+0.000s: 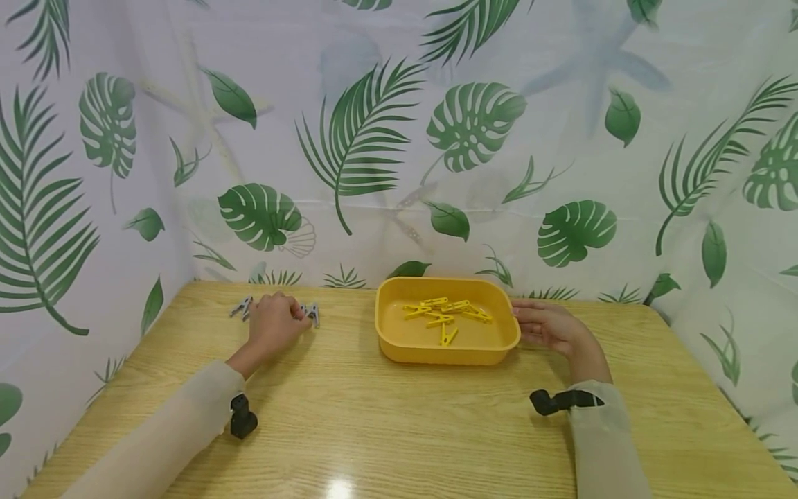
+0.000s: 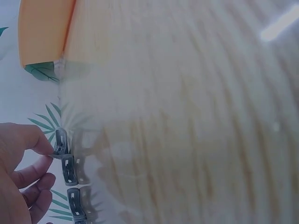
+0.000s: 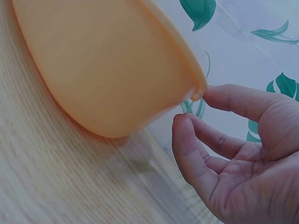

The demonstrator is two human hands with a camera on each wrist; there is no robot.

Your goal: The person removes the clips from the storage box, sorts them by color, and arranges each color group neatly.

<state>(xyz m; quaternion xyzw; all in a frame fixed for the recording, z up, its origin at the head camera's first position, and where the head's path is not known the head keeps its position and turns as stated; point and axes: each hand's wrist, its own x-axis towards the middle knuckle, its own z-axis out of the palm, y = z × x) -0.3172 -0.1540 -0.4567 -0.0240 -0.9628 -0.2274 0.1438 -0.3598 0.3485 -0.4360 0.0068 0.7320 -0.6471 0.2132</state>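
My left hand is at the far left of the table among several grey clothespins. In the left wrist view its fingertips pinch the end of one grey clothespin; others stand in a row beside it. A yellow plastic basin stands right of centre, with several yellow clothespins lying loose on its floor. At the basin's right end is my right hand. One of its fingers touches the basin's rim, while the others are apart from it, holding nothing.
The wooden table ends at the back against a leaf-patterned cloth. More of that cloth hangs along both sides. A black strap camera is on the left wrist, another on the right.
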